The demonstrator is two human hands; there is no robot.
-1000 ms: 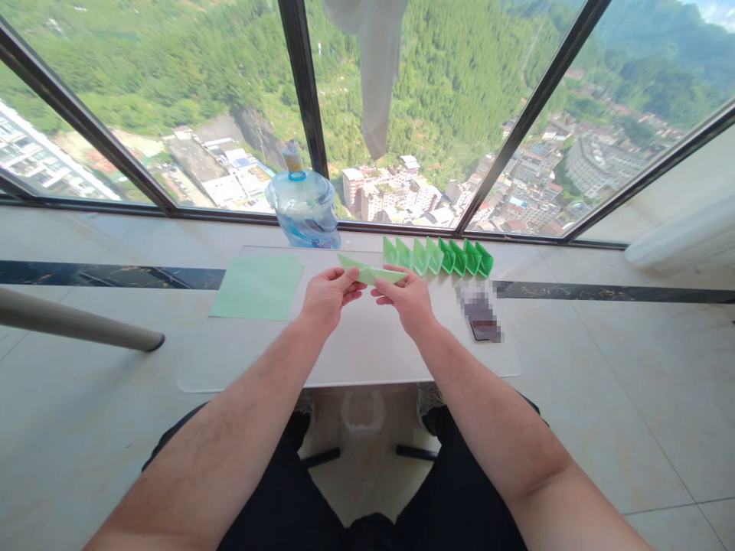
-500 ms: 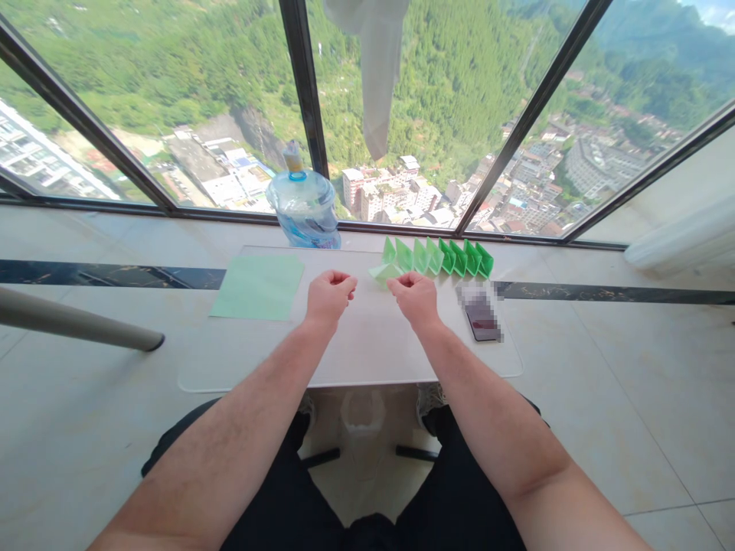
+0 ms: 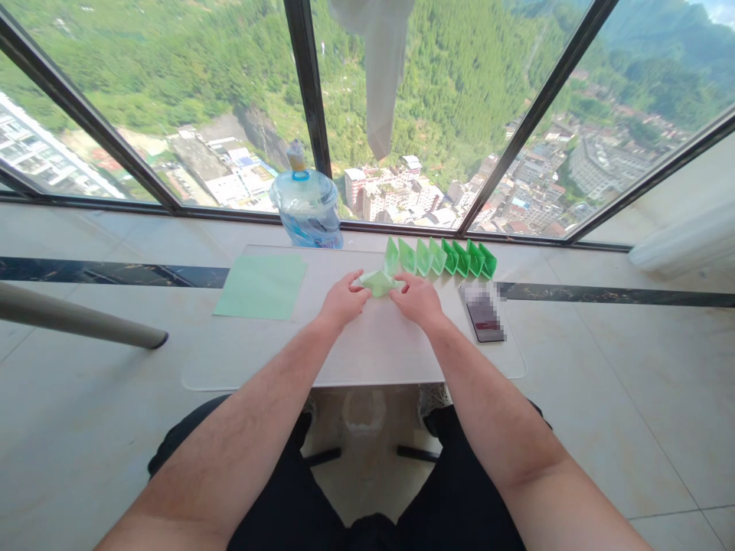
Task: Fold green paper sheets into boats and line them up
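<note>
A pale green folded paper boat (image 3: 377,284) is held between my two hands above the low white table. My left hand (image 3: 346,299) pinches its left end between thumb and fingers. At the opposite end, my right hand (image 3: 418,297) grips the paper the same way. Just behind, a row of several folded paper boats (image 3: 442,258) stands along the table's far edge, shading from pale green to deeper green. To the left lies a flat stack or sheet of light green paper (image 3: 261,286); which of the two I cannot tell.
The white table (image 3: 246,360) has a phone (image 3: 485,315) on its right side. Beyond the far edge stands a large water jug (image 3: 307,207) by the window. A grey pole (image 3: 80,317) reaches in from the left.
My left hand has moved right and taken hold of the boat's left end, where before it was apart from it. The boat now sits level between both hands.
</note>
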